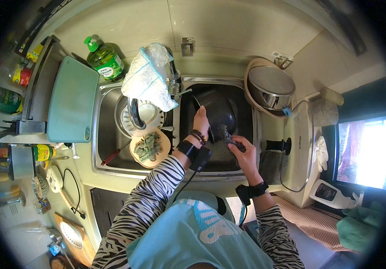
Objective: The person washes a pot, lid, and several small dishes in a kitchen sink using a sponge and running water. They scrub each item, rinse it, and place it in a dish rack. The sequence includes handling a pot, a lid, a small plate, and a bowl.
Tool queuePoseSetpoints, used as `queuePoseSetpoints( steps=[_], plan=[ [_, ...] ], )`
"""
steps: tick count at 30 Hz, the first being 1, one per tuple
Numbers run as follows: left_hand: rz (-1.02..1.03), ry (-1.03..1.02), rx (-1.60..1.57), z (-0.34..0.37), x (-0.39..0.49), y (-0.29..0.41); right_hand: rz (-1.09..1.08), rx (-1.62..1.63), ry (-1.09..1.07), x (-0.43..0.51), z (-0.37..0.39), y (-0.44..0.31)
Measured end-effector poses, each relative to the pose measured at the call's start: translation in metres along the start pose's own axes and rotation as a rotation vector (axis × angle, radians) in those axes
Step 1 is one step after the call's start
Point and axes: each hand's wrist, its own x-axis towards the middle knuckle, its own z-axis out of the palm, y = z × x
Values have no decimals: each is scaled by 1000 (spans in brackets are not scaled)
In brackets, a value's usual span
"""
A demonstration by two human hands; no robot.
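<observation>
A dark pan or wok (pixel 216 107) lies tilted in the right basin of a steel double sink (pixel 220 173). My left hand (pixel 200 126) grips it at its left edge; the fingers are partly hidden behind the rim. In my right hand (pixel 243 151) is a metal scouring pad (pixel 226 134), pinched between thumb and fingers against the pan's lower right side. The chrome faucet (pixel 175 82) stands between the basins, with a white cloth (pixel 149 80) draped over it.
The left basin holds a white colander (pixel 147 116), a green rag (pixel 148 146) on a beige drainer and a red-handled utensil (pixel 110 157). A soap bottle (pixel 105 62) and green cutting board (pixel 73 101) stand left. Right are a steel pot (pixel 270 89) and a glass lid (pixel 297 181).
</observation>
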Motion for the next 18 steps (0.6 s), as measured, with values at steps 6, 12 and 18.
queuePoseSetpoints(
  steps=[6, 12, 18],
  plan=[
    [451, 165, 756, -5, -35, -15, -381, -449, 17, 25, 38, -6],
    [474, 30, 1131, 0, -69, 11, -317, -647, 93, 95, 33, -26],
    [480, 13, 1020, 0, -73, 23, -502, -581, -95, 69, 37, -27]
  ],
)
